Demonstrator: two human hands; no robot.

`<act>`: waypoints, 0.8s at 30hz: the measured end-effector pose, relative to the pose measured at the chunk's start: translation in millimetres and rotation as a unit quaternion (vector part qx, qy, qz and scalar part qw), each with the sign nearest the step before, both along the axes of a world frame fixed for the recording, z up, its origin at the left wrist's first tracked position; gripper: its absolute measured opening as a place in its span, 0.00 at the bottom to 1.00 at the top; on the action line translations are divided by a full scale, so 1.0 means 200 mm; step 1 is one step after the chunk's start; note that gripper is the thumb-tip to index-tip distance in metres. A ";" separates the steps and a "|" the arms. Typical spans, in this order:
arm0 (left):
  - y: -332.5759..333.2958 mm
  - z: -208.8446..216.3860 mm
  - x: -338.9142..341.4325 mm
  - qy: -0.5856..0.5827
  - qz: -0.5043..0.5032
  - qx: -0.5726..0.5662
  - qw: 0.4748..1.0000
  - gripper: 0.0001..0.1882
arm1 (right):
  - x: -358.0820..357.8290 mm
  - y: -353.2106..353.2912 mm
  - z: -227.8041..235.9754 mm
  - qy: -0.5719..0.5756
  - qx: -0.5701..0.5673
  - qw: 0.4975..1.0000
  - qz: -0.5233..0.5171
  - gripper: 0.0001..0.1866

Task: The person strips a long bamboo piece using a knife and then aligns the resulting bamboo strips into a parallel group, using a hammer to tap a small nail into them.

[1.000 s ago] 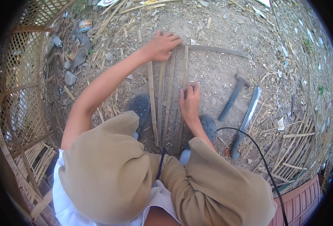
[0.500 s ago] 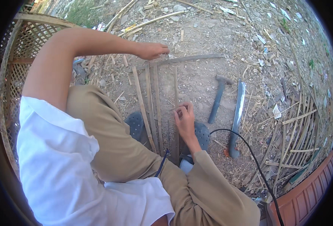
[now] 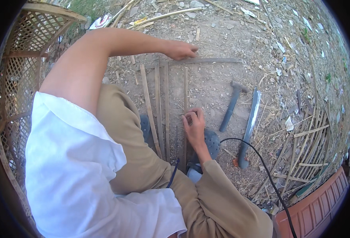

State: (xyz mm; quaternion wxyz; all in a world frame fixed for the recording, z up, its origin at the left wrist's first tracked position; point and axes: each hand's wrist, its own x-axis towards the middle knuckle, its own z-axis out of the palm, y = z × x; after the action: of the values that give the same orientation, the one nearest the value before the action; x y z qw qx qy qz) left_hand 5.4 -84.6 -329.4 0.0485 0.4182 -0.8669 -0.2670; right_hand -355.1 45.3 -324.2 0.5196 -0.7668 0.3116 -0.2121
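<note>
Wooden strips (image 3: 159, 103) lie left of the hammer (image 3: 230, 110), a crosswise strip (image 3: 214, 60) beyond it; a shoe (image 3: 212, 143) and a machete (image 3: 249, 129) flank it. The left hand (image 3: 181, 50) curls by the crosswise strip, the right hand (image 3: 194, 123) at the strip nearest the hammer; whether either pinches cannot be told.

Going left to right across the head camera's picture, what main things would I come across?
Wooden lattice panel, three narrow wooden slats, the person's right hand, hammer, long blade with a dark handle, pile of thin strips.
</note>
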 end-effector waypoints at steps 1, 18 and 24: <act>-0.02 0.00 -0.01 -0.010 0.034 0.012 0.999 0.19 | -0.01 -0.01 0.00 0.002 -0.003 1.000 -0.010 0.08; -0.30 0.17 0.28 -0.191 0.337 -0.234 0.892 0.21 | -0.05 -0.10 -0.03 0.023 0.020 1.000 -0.007 0.07; 0.72 0.33 0.26 -0.222 0.226 0.043 0.947 0.31 | 0.01 -0.02 -0.05 0.006 0.071 0.997 -0.010 0.06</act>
State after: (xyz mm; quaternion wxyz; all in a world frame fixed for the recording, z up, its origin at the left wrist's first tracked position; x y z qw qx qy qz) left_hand 56.6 59.8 -262.7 -0.1042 0.6538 -0.7259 -0.1863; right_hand -352.2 40.6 -334.9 0.5684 -0.7263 0.3367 -0.1901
